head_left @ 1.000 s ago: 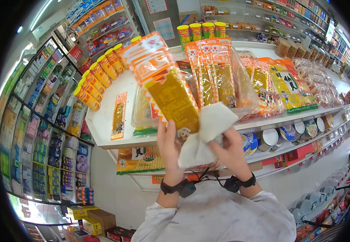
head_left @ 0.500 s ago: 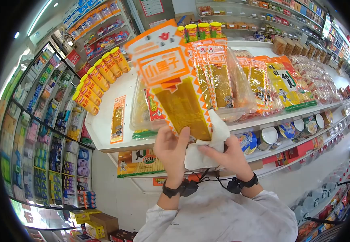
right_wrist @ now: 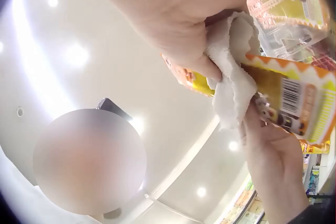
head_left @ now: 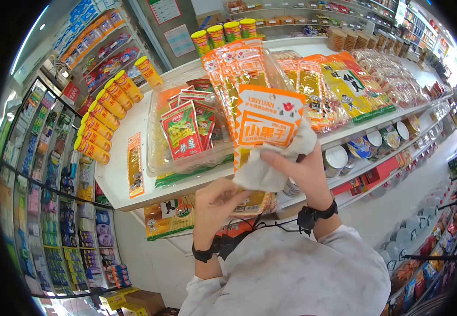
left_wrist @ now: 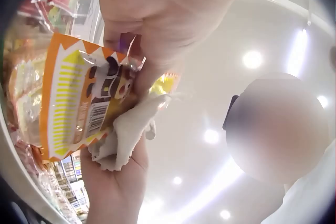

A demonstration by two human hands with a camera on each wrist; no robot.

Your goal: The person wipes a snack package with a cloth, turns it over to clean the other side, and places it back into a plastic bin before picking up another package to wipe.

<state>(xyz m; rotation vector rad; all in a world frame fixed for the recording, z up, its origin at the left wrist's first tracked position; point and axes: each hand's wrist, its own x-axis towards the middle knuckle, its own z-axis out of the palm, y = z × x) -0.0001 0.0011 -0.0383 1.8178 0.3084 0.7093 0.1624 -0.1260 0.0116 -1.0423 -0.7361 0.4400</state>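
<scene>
A long orange-and-white snack packet is held up in front of the tray, its printed top facing me. My right hand grips a folded white cloth against the packet's lower half, covering part of it. In the right wrist view the cloth bunches under the thumb and folds over the packet's edge. My left hand has its fingers curled at the packet's lower end. In the left wrist view, that thumb lies against the packet near its barcode and cartoon print.
A clear plastic tray holds red-green snack sachets and similar orange packets. One orange packet lies flat on the white counter. Yellow canisters line the left edge. Large yellow bags lie to the right; tins stand below.
The packet has come down and right, its printed top now in front of the tray. The right hand and cloth have moved up its length; the left hand has gone slightly lower. The view has shifted.
</scene>
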